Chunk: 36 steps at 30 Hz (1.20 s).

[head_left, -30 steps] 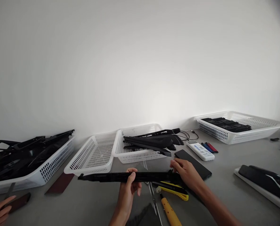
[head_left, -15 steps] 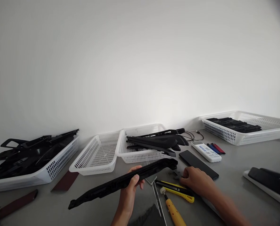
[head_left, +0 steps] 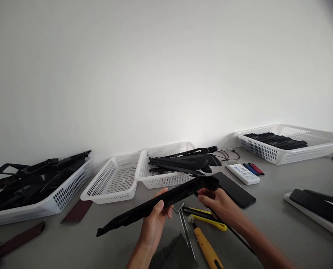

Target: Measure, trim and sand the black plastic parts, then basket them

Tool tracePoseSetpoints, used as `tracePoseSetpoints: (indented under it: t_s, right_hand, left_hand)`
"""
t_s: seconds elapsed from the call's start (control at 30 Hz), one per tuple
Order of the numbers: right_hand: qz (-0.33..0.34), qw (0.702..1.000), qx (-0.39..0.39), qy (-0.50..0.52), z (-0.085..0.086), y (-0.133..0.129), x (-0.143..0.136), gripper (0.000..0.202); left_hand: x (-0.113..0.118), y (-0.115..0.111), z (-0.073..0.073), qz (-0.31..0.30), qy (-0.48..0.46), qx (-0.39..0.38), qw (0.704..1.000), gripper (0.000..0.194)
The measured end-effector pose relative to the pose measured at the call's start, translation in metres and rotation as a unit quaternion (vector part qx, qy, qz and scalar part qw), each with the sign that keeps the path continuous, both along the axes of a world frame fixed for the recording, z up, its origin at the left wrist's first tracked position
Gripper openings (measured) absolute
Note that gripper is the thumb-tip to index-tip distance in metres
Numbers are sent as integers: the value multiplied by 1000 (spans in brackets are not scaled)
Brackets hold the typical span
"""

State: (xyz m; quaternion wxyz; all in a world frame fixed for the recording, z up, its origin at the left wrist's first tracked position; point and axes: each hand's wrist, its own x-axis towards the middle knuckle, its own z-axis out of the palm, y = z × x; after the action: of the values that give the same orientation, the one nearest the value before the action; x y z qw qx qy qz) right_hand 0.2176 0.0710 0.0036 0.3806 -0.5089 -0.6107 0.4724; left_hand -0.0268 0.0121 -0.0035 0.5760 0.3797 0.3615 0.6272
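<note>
My left hand (head_left: 155, 220) is closed around the middle of a long black plastic trim piece (head_left: 144, 209), thumb on top. The piece is held above the table, tilted, its thicker end up to the right. Just under that end, the fingers of my right hand (head_left: 215, 201) are pinched together. A thin dark stick (head_left: 243, 241) runs from this hand back beneath the forearm, and its tip by the trim piece is partly hidden. Below the hands lie a yellow and black utility knife (head_left: 207, 218) and a tool with a yellow handle (head_left: 207, 248).
Along the wall stand white baskets: one with black parts (head_left: 43, 209), a bare one (head_left: 110, 198), one with long black trims (head_left: 157, 183), and one with black strips (head_left: 284, 158). A dark phone (head_left: 235, 190), a white box-like device (head_left: 243, 173) and maroon pieces (head_left: 78, 212) lie around.
My right hand has risen from the table, left and up to the trim piece's right end, with the thin dark stick. The trim piece has shifted slightly right and up in my left hand.
</note>
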Motion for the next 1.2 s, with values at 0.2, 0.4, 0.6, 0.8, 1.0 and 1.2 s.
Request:
tracePoseSetpoints:
  t_s: [0.2, 0.4, 0.6, 0.8, 1.0, 1.2]
  right_hand:
    - [51, 992, -59, 104, 3, -5, -5, 43]
    - [51, 985, -121, 111, -4, 2, -9, 57]
    - [42, 990, -25, 135, 1, -4, -9, 71]
    - [8, 982, 138, 129, -4, -9, -15, 62]
    - [-65, 979, 173, 91, -13, -2, -12, 61]
    - [-48, 976, 210, -27, -11, -7, -13, 61]
  left_hand:
    - [2, -1, -7, -8, 57, 5, 998, 70]
    - [3, 1, 1, 60, 51, 11, 997, 77]
    - [0, -2, 9, 154, 81, 30, 984, 77]
    - [25, -16, 5, 74, 175, 76, 979, 86]
    - [36, -28, 3, -78, 242, 36, 967, 58]
    - [32, -26, -4, 5, 202, 27, 979, 55]
